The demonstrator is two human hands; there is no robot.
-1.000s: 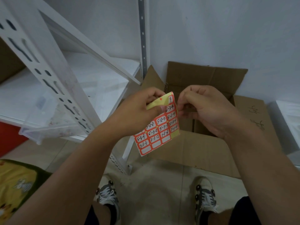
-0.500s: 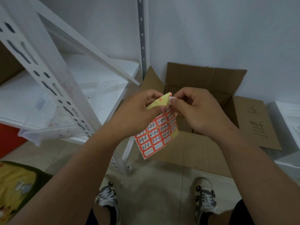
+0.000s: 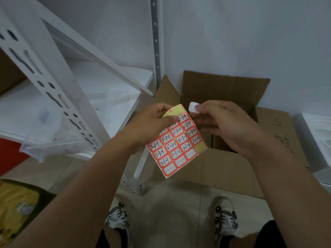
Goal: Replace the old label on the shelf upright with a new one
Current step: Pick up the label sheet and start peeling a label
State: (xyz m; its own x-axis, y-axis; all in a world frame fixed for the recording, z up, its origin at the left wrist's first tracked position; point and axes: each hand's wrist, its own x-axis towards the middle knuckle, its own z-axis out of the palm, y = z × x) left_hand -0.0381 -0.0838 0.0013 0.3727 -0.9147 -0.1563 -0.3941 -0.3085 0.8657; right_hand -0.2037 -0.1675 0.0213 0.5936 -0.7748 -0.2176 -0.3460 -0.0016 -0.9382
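Observation:
My left hand (image 3: 150, 122) pinches the top of a label sheet (image 3: 177, 142), orange-bordered stickers with handwritten numbers on yellow backing. My right hand (image 3: 220, 124) pinches a small peeled label (image 3: 193, 107) at its fingertips, white back side showing, just right of the sheet's top corner. The white slotted shelf upright (image 3: 53, 90) slants across the left, apart from both hands. I see no label on the upright.
An open cardboard box (image 3: 223, 86) sits on the floor behind my hands against the white wall. A clear plastic bin (image 3: 44, 140) sticks out from the lower shelf. A second upright (image 3: 156, 42) stands at the wall. My shoes are below.
My right hand has peeled a label off the sheet's top corner and drawn it slightly up and right; the left hand keeps holding the sheet.

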